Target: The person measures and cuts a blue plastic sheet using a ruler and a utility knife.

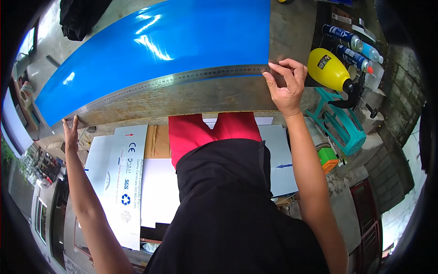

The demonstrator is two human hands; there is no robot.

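A long steel ruler (200, 75) lies along the near edge of a glossy blue sheet (205, 34) on a metal-topped table. In the head view it looks curved. My right hand (288, 86) grips the ruler's right end between thumb and forefinger, close to the sheet's corner; its other fingers are bent. Over at the far left end, my left hand (71, 132) has thumb and finger on the ruler, slightly apart, by the table's near edge. The rest of the left hand's fingers are hidden.
A yellow spray bottle (326, 68), several spray cans (342, 36) and a plastic bottle (370, 51) lie at the right. Below them stands a green stool (349, 132). Printed composite panels (118, 182) lean under the table's near side. Black cloth (80, 18) lies at the back left.
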